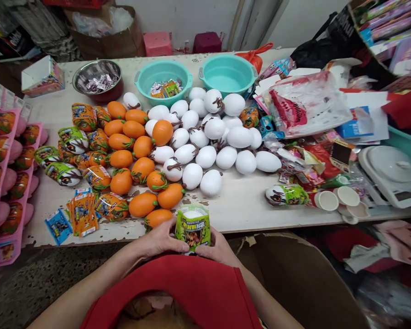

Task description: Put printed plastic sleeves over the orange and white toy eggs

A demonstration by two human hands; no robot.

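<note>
Close to my body, at the table's front edge, a white toy egg in a green printed sleeve point(192, 228) sits between my two hands. My left hand point(162, 240) grips its left side, thumb across the front. From the right, my right hand point(219, 249) closes on it, its thumb near the other. White shows at the sleeve's top opening. Just beyond lie several loose orange toy eggs point(143, 204) with green cords and white toy eggs point(210, 183) with brown cords. Sleeved eggs point(97, 177) are grouped to the left, beside a stack of flat orange sleeves point(84, 214) and blue ones point(59, 226).
Pink trays point(12, 183) of packed eggs stand at the left. Along the back are a metal bowl point(97, 93) and two turquoise basins point(142, 75) point(228, 73). Plastic packaging point(304, 105), paper cups point(346, 195), a wrapped egg point(287, 195) and a white scale point(392, 171) occupy the right.
</note>
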